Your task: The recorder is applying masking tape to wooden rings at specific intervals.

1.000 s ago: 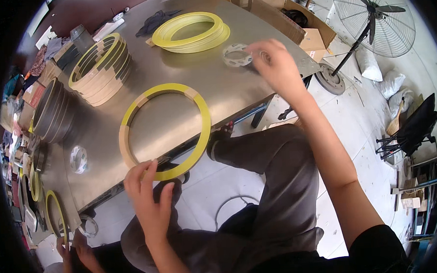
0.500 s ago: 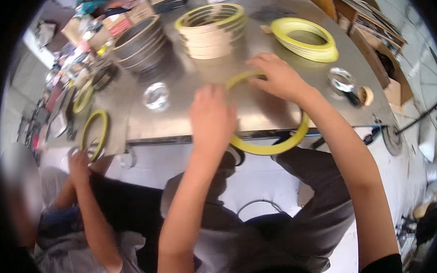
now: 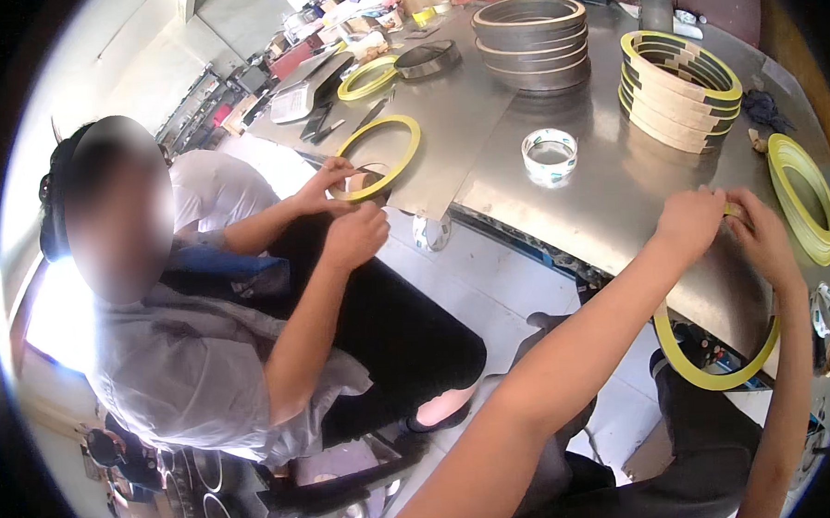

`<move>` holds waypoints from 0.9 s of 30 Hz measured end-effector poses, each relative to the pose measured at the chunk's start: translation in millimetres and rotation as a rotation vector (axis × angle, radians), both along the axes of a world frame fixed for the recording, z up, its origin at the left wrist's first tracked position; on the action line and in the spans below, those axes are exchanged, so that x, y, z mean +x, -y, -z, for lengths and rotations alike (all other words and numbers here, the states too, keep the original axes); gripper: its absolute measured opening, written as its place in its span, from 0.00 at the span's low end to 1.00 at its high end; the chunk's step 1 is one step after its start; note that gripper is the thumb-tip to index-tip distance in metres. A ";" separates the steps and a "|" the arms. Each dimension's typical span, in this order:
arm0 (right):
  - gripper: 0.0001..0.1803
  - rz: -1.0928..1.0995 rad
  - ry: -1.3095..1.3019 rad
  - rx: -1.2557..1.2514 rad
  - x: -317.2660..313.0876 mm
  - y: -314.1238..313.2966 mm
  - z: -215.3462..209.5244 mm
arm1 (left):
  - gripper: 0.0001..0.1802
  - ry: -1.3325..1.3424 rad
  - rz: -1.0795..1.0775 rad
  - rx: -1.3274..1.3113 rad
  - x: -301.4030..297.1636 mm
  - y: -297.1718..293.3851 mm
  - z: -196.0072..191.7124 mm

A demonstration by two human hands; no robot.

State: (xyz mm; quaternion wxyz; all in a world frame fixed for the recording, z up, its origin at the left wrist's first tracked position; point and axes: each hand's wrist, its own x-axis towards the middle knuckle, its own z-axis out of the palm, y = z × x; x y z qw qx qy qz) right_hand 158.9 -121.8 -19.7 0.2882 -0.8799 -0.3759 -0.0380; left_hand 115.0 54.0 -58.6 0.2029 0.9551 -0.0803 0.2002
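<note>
A thin yellow-green ring (image 3: 712, 382) stands at the table's near edge, its lower part hanging below the edge over my lap. My left hand (image 3: 691, 221) is closed at the ring's top, its fingertips bent down and partly hidden. Close beside it, my right hand (image 3: 758, 235) pinches the same top part with thumb and fingers. A short piece of the rim shows between the two hands. My left forearm hides the ring's upper left side.
Behind my hands stands a stack of yellow-edged rings wrapped in tan tape (image 3: 678, 122). Dark rings (image 3: 534, 55) are stacked farther left, with a tape roll (image 3: 549, 154) in front. Flat yellow rings (image 3: 801, 200) lie right. A co-worker (image 3: 225, 360) at left handles another yellow ring (image 3: 408, 134).
The view has swung left, bringing the co-worker more fully into sight. My hands, apart on the ring before, are now close together at its top.
</note>
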 end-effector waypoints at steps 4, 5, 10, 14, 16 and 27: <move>0.19 -0.019 0.105 -0.032 13.9 15.6 9.5 | 0.13 0.042 0.091 -0.017 8.1 5.9 2.7; 0.19 -0.018 0.075 -0.026 10.0 4.8 11.0 | 0.12 0.112 0.020 0.102 9.1 -1.2 13.7; 0.17 -0.137 0.198 -0.025 18.8 -2.0 19.9 | 0.17 -0.168 0.080 0.114 -6.0 -17.8 -19.8; 0.15 -0.125 0.185 -0.036 18.6 0.6 12.8 | 0.13 -0.108 0.099 0.176 -7.4 -16.7 -28.5; 0.15 -0.086 0.182 -0.071 18.6 13.5 13.3 | 0.13 -0.117 0.113 0.146 -1.8 -5.6 -21.7; 0.14 -0.067 -0.020 -0.018 -10.1 8.9 -33.9 | 0.13 -0.031 0.019 0.015 -23.2 0.5 -39.5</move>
